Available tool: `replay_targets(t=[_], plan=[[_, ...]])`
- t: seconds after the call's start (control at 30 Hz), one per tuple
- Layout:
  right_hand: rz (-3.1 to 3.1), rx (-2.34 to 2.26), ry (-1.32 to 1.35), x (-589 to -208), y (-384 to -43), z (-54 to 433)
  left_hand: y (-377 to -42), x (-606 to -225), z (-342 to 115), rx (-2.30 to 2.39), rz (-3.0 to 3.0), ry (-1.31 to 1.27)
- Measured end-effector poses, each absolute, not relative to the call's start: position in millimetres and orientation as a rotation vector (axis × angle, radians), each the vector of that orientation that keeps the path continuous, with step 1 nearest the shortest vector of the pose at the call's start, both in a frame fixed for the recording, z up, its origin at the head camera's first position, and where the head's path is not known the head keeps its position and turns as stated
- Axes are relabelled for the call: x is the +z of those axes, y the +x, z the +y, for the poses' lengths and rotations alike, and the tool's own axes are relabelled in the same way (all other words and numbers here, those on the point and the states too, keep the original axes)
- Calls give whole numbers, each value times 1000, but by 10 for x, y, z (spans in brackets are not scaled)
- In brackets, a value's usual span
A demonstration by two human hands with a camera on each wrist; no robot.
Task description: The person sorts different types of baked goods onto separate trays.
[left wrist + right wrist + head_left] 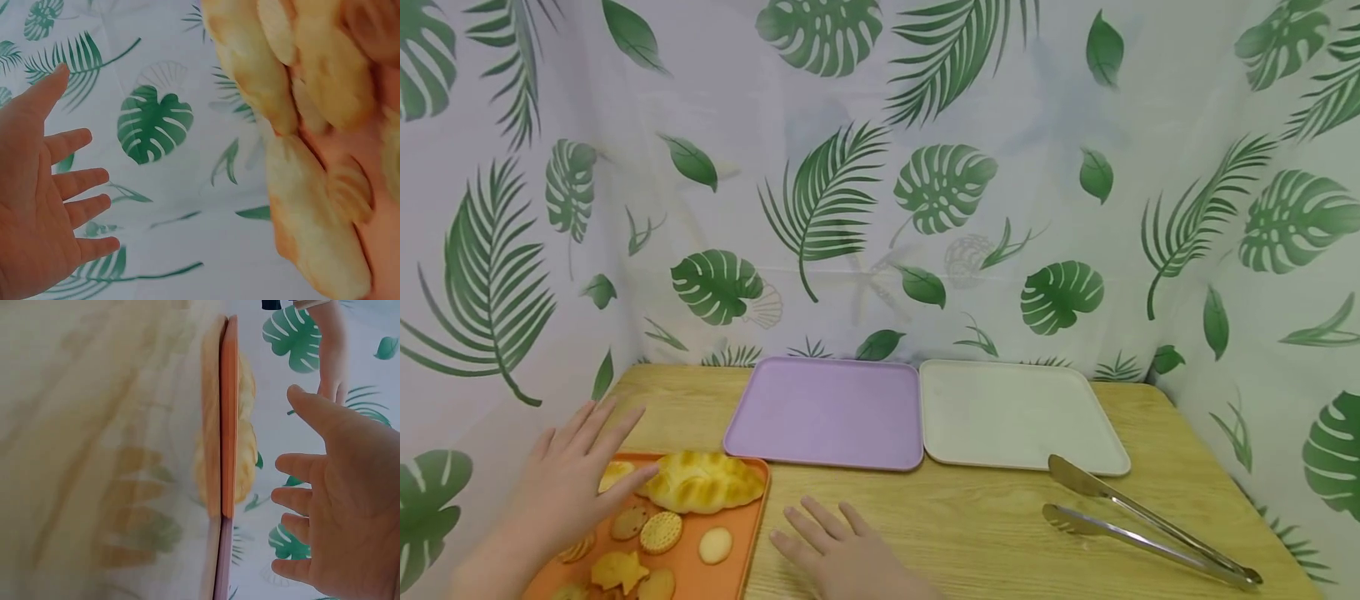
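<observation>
My left hand (568, 475), fingers spread, hovers over the left part of an orange tray (741, 542). Bread and biscuits lie on that tray: a long golden loaf (703, 482) at its far edge, a round biscuit (661, 532), a star-shaped biscuit (619, 570) and a small pale round one (715, 545). In the left wrist view, the left hand (44, 200) holds nothing, and bread rolls (315, 219) show beside it. My right hand (850, 554), fingers extended, is over the table just right of the orange tray. Nothing is in the right hand (350, 506) in its wrist view either.
A purple tray (827, 412) and a pale green-white tray (1018, 412) stand side by side at the table's back. Metal tongs (1150, 525) lie spread on the wooden table (985, 533) at right, one tip over the pale tray's edge. Leaf-patterned cloth (850, 208) surrounds the table.
</observation>
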State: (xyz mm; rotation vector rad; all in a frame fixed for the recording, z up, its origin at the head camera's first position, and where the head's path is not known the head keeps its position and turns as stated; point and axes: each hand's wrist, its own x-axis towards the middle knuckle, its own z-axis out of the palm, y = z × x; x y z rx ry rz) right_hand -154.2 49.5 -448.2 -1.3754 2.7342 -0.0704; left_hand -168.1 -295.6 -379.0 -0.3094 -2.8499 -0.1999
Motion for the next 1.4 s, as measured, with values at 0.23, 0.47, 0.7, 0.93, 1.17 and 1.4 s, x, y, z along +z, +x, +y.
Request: replay_targets(t=[0.23,0.47,0.7,0.93,1.17,1.4], plan=[[2566,-126,-1409,-4456,-1601,275,-1677,-3892,-3193,-173,-2883,-272],[2445,-74,-1372,-4405,-1657,50,-1671,-3986,-3373,-137,-2884,-262],[2447,21,-1358,-4475,-1694,-45,-1636,-4146,-3564,-136,-2885,-226],[2453,71,-1368,-4472,-1703,-2,-1614,-4252,-3670,-180,-2892,-225],[2442,25,-1404,-4467,-1651,130,-1545,-4286,-3754,-145,-2940,-225],[2453,-3,-1430,-4474,-1632,322,-1485,-4332,-3772,-64,-3015,-199]])
